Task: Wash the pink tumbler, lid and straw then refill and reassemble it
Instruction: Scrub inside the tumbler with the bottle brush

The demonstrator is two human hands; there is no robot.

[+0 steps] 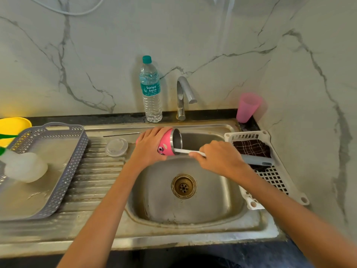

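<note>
My left hand (148,147) grips the pink tumbler (166,147) on its side over the steel sink (228,213), its open steel mouth facing right. My right hand (218,157) holds a thin white brush handle (188,151) whose far end goes into the tumbler's mouth. The clear lid (116,147) lies flat on the ribbed draining board, left of the tumbler. Behind the lid, a metal straw (121,134) lies along the board's back edge.
A water bottle (151,89) and the tap (183,97) stand behind the sink. A pink plastic cup (247,107) sits upside down at the back right. A white basket (270,171) with a cloth is on the right, a grey tray (58,171) on the left.
</note>
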